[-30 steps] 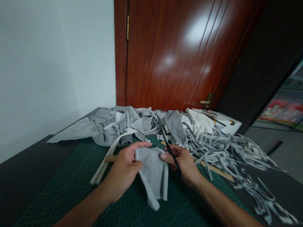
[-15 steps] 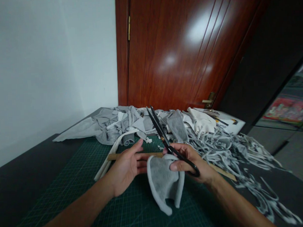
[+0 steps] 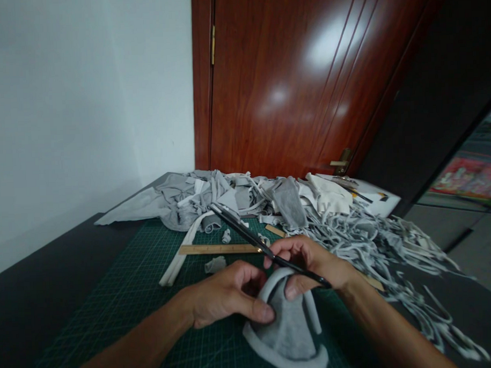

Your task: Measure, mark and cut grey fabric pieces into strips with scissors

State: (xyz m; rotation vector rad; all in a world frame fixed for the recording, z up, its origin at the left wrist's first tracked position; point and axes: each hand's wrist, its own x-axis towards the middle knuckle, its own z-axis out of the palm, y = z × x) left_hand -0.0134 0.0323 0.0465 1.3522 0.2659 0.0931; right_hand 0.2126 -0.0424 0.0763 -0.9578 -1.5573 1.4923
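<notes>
A grey fabric piece (image 3: 288, 325) with a thick, pale rolled edge hangs between my hands over the green cutting mat (image 3: 133, 322). My left hand (image 3: 233, 294) pinches its left side, thumb in front and fingers behind. At its upper right, my right hand (image 3: 308, 265) grips the same fabric with the thumb on top. That hand also carries black scissors (image 3: 249, 236), whose blades look closed and point up and to the left. Beyond the hands a wooden ruler (image 3: 219, 249) lies across the mat, with a small grey scrap (image 3: 216, 264) just in front of it.
Heaped grey cloth (image 3: 177, 200) covers the table's back edge. Tangled grey strips (image 3: 372, 249) spread along the right side. Pale strips (image 3: 178, 264) lie left of centre. A white sheet (image 3: 377, 201) sits at the back right. A wall and wooden door (image 3: 274, 86) stand behind.
My left hand has gone from open beside the fabric to pinching it. The fabric has turned and dropped slightly. The scissors have tilted lower to the left, their blades now together.
</notes>
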